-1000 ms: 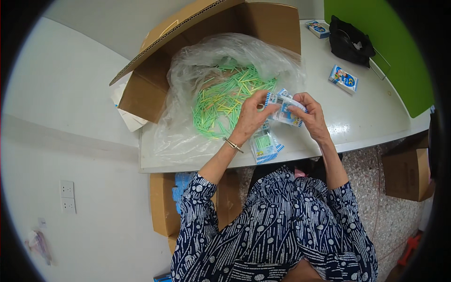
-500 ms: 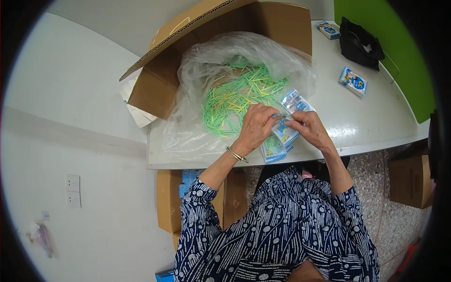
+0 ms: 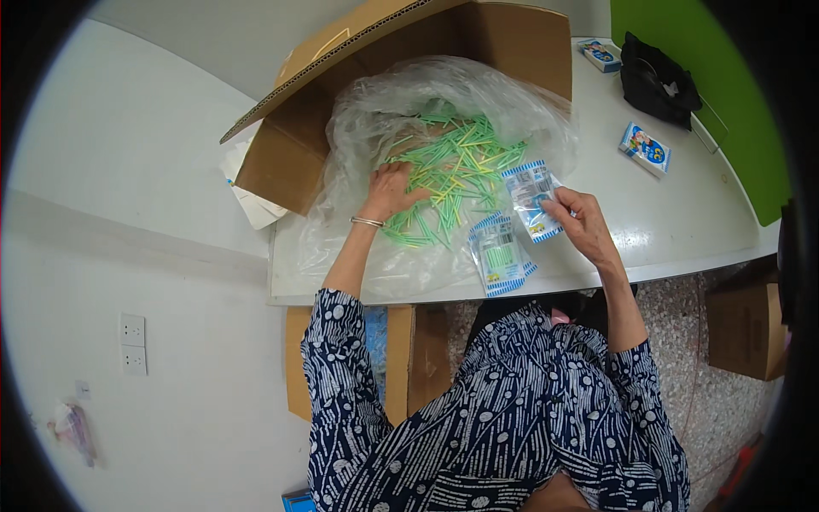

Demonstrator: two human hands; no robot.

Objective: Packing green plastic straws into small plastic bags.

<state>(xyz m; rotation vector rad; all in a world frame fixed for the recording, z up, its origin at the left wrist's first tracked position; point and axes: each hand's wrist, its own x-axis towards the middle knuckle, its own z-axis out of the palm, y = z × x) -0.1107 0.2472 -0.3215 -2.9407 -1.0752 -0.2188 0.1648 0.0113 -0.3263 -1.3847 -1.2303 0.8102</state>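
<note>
My left hand [image 3: 392, 193] lies over the left side of a heap of thin green and yellow sticks [image 3: 469, 162], its thumb spread away from the fingers. The heap rests on a large clear plastic bag [image 3: 341, 256] spilling from a cardboard box. Between thumb and fingers, my right hand [image 3: 584, 224] grips a small clear plastic pouch [image 3: 527, 182] with blue striped ends. Just left of and below it, more pouches [image 3: 497, 277] of that kind overlap on the table; green sticks show through the top one.
The open cardboard box [image 3: 529, 51] stands behind the heap on the white table [image 3: 636, 230]. Two small printed boxes [image 3: 646, 149] and a black bag [image 3: 653, 81] sit at the right, beside a green partition [image 3: 725, 85]. Brown cartons [image 3: 746, 328] are on the floor.
My left hand has let go of the pouch and moved left onto the stick heap. My right hand now holds a pouch alone, and the lower pouches are more exposed.
</note>
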